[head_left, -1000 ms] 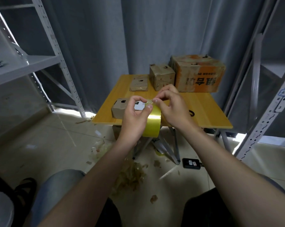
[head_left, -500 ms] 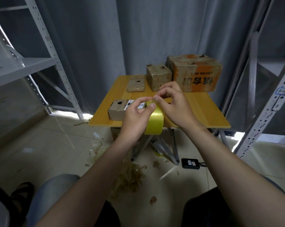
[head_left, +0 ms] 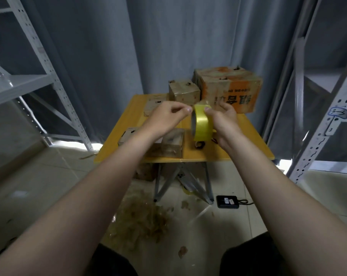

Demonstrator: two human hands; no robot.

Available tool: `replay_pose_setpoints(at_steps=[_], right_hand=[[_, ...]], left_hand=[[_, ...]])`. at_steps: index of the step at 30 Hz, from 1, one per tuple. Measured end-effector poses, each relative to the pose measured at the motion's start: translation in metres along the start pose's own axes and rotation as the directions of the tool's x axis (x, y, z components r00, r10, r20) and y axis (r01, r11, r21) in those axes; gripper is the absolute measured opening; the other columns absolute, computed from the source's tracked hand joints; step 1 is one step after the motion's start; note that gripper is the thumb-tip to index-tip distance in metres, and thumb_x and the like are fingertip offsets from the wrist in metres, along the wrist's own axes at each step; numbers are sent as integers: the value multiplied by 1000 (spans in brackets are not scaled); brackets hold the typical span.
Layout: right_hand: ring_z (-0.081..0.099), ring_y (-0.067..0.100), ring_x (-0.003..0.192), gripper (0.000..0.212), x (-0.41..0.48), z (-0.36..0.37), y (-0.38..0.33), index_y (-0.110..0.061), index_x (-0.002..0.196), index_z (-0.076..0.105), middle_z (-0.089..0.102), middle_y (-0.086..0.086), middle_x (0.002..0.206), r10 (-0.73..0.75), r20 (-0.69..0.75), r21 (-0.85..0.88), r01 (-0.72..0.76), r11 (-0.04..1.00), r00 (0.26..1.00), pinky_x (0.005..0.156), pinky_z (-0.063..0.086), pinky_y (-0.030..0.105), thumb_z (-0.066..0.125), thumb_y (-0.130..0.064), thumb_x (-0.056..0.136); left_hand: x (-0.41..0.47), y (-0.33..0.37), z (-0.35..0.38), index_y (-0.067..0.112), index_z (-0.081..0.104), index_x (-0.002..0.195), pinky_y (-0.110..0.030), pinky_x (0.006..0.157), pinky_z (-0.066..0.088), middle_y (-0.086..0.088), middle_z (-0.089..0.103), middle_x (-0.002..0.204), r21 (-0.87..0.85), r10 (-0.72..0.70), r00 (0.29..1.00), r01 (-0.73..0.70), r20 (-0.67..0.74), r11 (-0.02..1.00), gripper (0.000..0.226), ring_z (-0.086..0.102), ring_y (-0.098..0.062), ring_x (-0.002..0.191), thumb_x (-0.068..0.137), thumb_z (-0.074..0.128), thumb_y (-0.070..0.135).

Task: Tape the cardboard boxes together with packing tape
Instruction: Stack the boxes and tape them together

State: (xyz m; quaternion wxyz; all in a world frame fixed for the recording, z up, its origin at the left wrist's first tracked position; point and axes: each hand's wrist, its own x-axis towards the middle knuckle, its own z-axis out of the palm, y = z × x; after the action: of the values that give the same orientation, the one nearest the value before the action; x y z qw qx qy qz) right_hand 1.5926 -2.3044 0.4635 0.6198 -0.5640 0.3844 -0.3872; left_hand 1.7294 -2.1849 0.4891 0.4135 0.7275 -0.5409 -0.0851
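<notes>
- The back edge of the table point(head_left: 242, 150) is blocked by a large printed box point(head_left: 228, 86) and a smaller box point(head_left: 183, 93) just beside it.
- The front-left corner is occupied by a low box point(head_left: 128, 136) and a taped box point(head_left: 171, 145).
- Bare tabletop is left along the right front.
- The sides are hemmed by the left shelf rack point(head_left: 57, 86) and the right shelf rack point(head_left: 318, 136).

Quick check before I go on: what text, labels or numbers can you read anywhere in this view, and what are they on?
"3-3", handwritten, as best it reads: white tag on the grey metal shelf upright at right.
Large dark characters, upside down, on the orange-printed cardboard box: blurred, unreadable.
Small white stickers on the black device on the tiled floor: too small to read.
</notes>
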Motion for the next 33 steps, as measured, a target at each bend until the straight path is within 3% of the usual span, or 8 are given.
replay_pose_setpoints(at_steps=[4,8,13,17,20,22,27,33], right_hand=[[66,27,107,67,34,-16,17,-26,155,30,69,5,115,-155,-35,-437,125,891,987,90,52,41,69,-27,100],[66,30,101,61,61,-31,43,-30,152,33,55,-10,74,-271,-71,-784,114,610,960,123,14,59,66,-28,100],[55,41,119,57,83,-32,55,-21,148,36,65,9,92,-222,39,-916,124,382,974,120,25,55,61,-17,97],[40,34,134,46,83,-6,37,-20,141,50,64,7,122,-327,-3,-775,205,598,945,106,40,42,65,-28,98],[61,7,111,44,70,30,14,-16,133,59,67,-1,118,-358,-14,-392,324,861,934,84,49,17,65,-44,99],[70,6,90,51,62,56,-1,-13,123,64,73,0,106,-246,-8,-136,243,960,969,83,58,27,61,-57,98],[68,22,78,65,57,105,-21,-4,82,65,73,7,81,-158,-72,65,162,985,985,77,51,36,49,-64,101],[57,18,86,53,62,113,-6,-22,97,55,60,-10,87,-184,-162,-68,175,982,969,77,36,37,32,-69,103]], left_hand=[[17,-40,-23,45,25,160,-54,123,28,5,29,168,420,-229,878,35,420,907,114,24,-23,156,68,90,56],[26,-77,-24,49,-10,161,-70,122,-3,8,-9,174,711,-398,784,-77,476,699,142,-18,-23,159,63,92,59],[28,-92,-24,34,25,162,-53,116,34,2,45,150,692,-324,861,-44,392,721,121,42,-27,141,63,87,67],[30,-85,-30,35,61,122,-35,78,54,8,66,111,429,-245,963,177,108,886,75,63,-17,100,59,86,67],[32,-71,-29,38,60,117,-42,85,57,4,64,112,278,-243,967,255,-77,926,73,63,-19,99,57,79,73],[34,-59,-22,39,58,121,-43,91,55,2,62,117,231,-239,952,280,-189,932,75,60,-23,108,57,76,74],[38,-40,5,21,49,136,-50,105,45,-7,52,133,233,-257,902,348,-348,908,88,48,-33,130,66,75,69],[34,-48,13,19,50,133,-46,95,49,-6,52,126,274,-229,904,338,-362,900,85,54,-35,119,69,73,69]])
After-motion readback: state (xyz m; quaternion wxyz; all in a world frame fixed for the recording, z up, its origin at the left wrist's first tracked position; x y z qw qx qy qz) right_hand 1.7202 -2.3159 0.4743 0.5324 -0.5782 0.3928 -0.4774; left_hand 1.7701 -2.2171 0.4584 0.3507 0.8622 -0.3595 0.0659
